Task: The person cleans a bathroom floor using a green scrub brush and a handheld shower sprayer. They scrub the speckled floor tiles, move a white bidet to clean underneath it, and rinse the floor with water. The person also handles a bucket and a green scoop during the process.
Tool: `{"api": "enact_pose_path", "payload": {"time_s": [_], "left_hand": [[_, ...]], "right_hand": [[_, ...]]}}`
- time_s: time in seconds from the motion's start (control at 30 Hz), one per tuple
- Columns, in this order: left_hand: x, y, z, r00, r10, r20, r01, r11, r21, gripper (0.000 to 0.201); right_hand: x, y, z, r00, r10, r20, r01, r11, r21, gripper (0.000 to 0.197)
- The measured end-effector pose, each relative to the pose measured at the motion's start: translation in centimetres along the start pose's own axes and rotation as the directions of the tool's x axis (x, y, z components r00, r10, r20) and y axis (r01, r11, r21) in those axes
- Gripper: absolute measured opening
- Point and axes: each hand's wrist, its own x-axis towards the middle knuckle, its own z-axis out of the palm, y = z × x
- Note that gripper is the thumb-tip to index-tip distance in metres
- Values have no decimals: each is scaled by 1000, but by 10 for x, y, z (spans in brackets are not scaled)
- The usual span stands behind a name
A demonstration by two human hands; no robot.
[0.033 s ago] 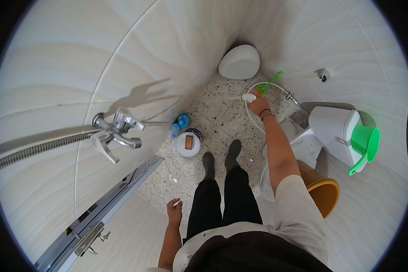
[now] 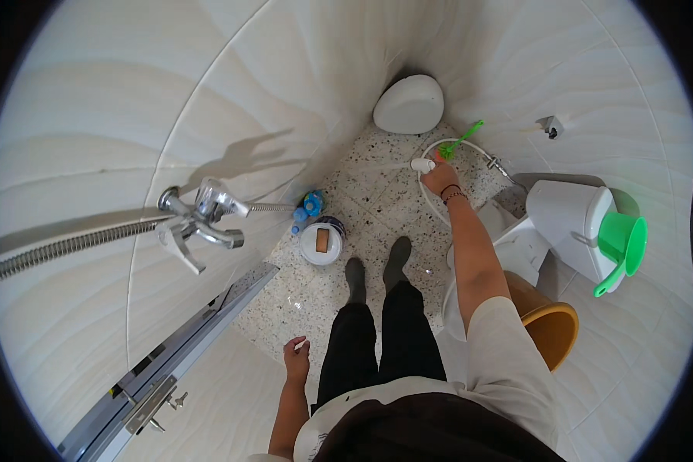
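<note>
My right hand (image 2: 441,179) reaches forward over the speckled floor, its fingers closed round a white bidet sprayer (image 2: 422,165). From its head a thin streak of water runs left toward the wall. The sprayer's white hose (image 2: 429,202) loops around my hand and meets a metal fitting (image 2: 493,161) on the right wall. Just beyond the hand, a green toilet brush (image 2: 460,140) leans with its bristles low. My left hand (image 2: 296,353) hangs low beside my left leg, fingers loosely bent and apart, with nothing seen in it.
A white toilet (image 2: 566,223) stands at right, a green dipper (image 2: 622,242) on its tank, a yellow bucket (image 2: 550,331) nearer me. At left are a white-lidded tub (image 2: 320,254), blue bottles (image 2: 309,206), a wall tap (image 2: 200,219) and a door edge (image 2: 169,369). A white lid-like panel (image 2: 410,105) leans in the far corner.
The whole view has shifted very slightly. Both hands keep the same pose, and the right still grips the sprayer.
</note>
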Motion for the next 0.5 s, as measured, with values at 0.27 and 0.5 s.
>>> {"api": "enact_pose_path", "payload": {"time_s": [0.27, 0.5], "left_hand": [[23, -71, -29, 1000, 23, 14, -24, 997, 79, 23], [64, -26, -7, 950, 283, 133, -302, 940, 156, 23]], "right_hand": [[-21, -54, 30, 973, -21, 230, 28, 999, -27, 43], [-15, -60, 75, 972, -128, 196, 141, 989, -53, 41]]}}
